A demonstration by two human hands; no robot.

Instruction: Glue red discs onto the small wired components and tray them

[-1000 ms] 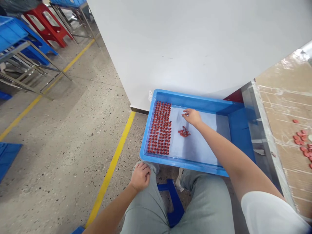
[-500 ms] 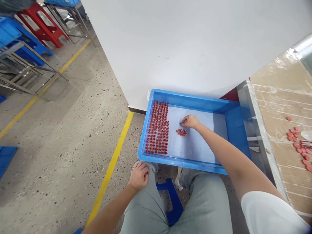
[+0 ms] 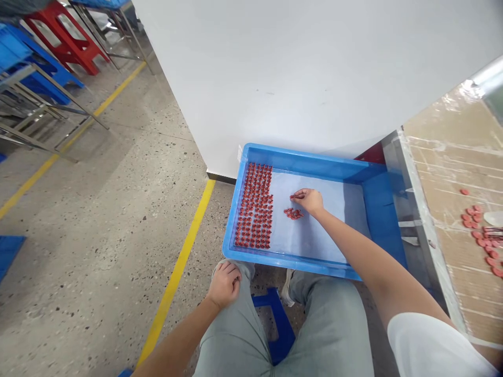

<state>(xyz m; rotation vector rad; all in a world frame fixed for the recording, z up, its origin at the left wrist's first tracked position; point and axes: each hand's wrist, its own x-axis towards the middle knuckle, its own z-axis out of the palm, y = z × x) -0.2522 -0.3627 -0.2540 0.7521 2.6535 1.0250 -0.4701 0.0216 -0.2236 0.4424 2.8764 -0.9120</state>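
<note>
Currently, right hand [image 3: 309,200] pinches red piece [image 3: 292,197]; left hand [image 3: 225,285] curled on knee [image 3: 245,270], contents hidden. Rows [image 3: 258,207] set tray's [image 3: 293,265] nine o'clock; loose pile [image 3: 293,214] unlined.

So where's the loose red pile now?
Head view: the pile lies in the blue tray, right of the neat rows, on the near side of the right hand.

In the tray [image 3: 314,162], rows of parts [image 3: 257,206] lie left of a pile [image 3: 293,213].
</note>
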